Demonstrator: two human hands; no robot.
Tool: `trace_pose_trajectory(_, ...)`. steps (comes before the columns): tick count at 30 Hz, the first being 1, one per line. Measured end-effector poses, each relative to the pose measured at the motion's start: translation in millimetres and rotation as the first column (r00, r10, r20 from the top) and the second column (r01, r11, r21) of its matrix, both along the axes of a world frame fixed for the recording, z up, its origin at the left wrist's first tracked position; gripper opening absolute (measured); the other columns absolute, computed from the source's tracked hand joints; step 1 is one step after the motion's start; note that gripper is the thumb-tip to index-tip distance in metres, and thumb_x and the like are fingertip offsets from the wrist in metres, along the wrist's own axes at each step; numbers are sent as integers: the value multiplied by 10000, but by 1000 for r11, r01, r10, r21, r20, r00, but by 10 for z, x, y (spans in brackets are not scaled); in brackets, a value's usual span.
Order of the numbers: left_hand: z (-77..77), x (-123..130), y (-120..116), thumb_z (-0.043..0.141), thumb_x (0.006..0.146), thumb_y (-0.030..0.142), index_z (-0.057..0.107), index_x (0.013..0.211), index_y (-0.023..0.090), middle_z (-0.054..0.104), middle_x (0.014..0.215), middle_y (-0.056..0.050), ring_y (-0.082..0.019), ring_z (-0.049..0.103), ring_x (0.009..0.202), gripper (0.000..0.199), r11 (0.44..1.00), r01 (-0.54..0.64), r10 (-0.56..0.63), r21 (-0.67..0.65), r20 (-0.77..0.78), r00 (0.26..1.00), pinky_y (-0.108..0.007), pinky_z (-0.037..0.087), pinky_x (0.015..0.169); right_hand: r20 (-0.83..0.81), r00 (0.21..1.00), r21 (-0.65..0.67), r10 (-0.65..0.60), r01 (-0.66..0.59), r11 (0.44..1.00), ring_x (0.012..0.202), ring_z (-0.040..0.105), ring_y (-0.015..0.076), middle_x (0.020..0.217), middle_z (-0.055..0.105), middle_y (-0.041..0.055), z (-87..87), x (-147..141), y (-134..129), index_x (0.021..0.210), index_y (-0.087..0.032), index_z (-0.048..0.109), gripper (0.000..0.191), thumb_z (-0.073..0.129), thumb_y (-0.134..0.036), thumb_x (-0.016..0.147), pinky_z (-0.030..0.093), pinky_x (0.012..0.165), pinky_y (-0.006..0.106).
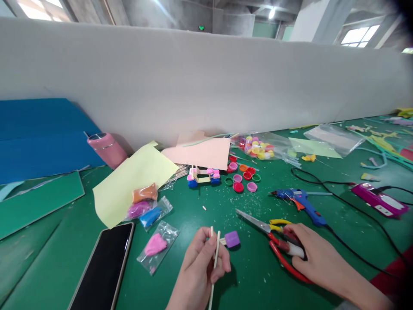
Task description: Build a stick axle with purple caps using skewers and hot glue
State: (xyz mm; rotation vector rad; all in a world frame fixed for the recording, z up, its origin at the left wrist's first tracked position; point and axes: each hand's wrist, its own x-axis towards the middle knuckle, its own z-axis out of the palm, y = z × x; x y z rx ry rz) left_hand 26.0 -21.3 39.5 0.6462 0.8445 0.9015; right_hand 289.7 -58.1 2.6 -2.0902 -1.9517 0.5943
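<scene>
My left hand [204, 262] is closed on two thin pale wooden sticks [217, 254], which stand up past the fingertips. Just beyond its fingers lies a purple clay block [232, 239] on pale stick ends. My right hand [318, 258] has its fingers curled round a red-handled tool [284, 258] that looks like pliers, with white and black parts in the grip. Against it lie scissors [254, 220] with silver blades and a yellow handle, blades pointing away to the left. Farther back stands a small frame [203, 177] of sticks with pink and blue blocks.
A blue glue gun [301, 202] with its cord lies beyond my right hand. Coloured bottle caps [238, 187] cluster mid-table. Bagged clay [156, 245] and a phone [101, 267] are on the left. A pink cup [107, 150] leans against the white partition [193, 86]. A purple device [379, 200] sits right.
</scene>
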Motion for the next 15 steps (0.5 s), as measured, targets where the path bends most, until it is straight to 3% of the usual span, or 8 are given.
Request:
trace_pose_trajectory(5, -26, 2, -6, 474, 855, 306, 404, 744, 179, 577, 530, -1, -44, 276, 402, 183, 1000, 18, -19, 10, 36, 999, -218, 151, 431, -325, 946, -25, -14, 6, 1000, 865, 570, 210, 958, 592, 56, 259, -140, 25, 1022, -208, 462, 260, 450, -218, 763, 453, 764, 308)
trace_pose_trajectory(10, 9, 6, -28, 502, 836, 312, 400, 758, 189, 547, 517, 14, -56, 275, 430, 177, 1000, -1, 0, 8, 76, 997, -207, 146, 423, -703, 707, -122, -77, -14, 992, 643, 530, 137, 775, 545, -15, 439, -517, 127, 996, -217, 452, 280, 526, -264, 730, 441, 550, 213)
trace_pose_trajectory(15, 50, 2, -57, 505, 828, 299, 387, 794, 210, 525, 520, 33, -65, 262, 436, 152, 999, -36, 35, 8, 117, 992, -205, 116, 416, -843, 527, -164, -105, -67, 984, 516, 400, 71, 639, 385, -88, 513, -878, 254, 874, -231, 441, 280, 632, -218, 671, 387, 474, 164)
